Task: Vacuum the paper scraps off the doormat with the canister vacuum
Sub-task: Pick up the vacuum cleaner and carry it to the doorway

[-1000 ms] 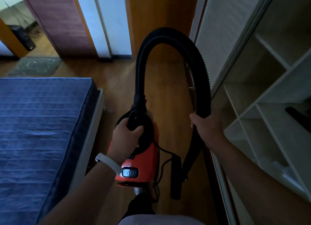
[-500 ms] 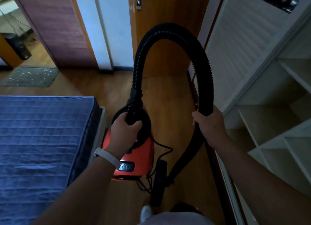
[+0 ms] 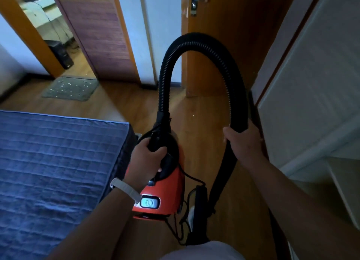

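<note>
The left hand (image 3: 146, 158) is gripping the black handle on top of the orange canister vacuum (image 3: 167, 189), fingers curled round it, and is carrying the machine above the wooden floor (image 3: 198, 139). A pale wristband (image 3: 124, 187) is sitting on that wrist. The black ribbed hose (image 3: 194, 40) is rising from the front of the canister, arching high and coming down on the right, where the right hand (image 3: 243, 143) is clasping it, thumb wrapped across its near side. Below that hand the hose is running down to a dark nozzle piece just right of the canister, with a black cord (image 3: 191, 177) trailing between them.

The grey doormat (image 3: 85, 95) is lying far to the left at an open doorway, well apart from both hands, with white paper scraps (image 3: 64, 85) scattered over it. A bed with a blue quilted cover (image 3: 58, 172) is filling the near left, its far corner standing between the vacuum and the mat. A brown wooden door (image 3: 224, 26) is standing behind the hose arch, and a pale wardrobe (image 3: 311, 84) is lining the right side.
</note>
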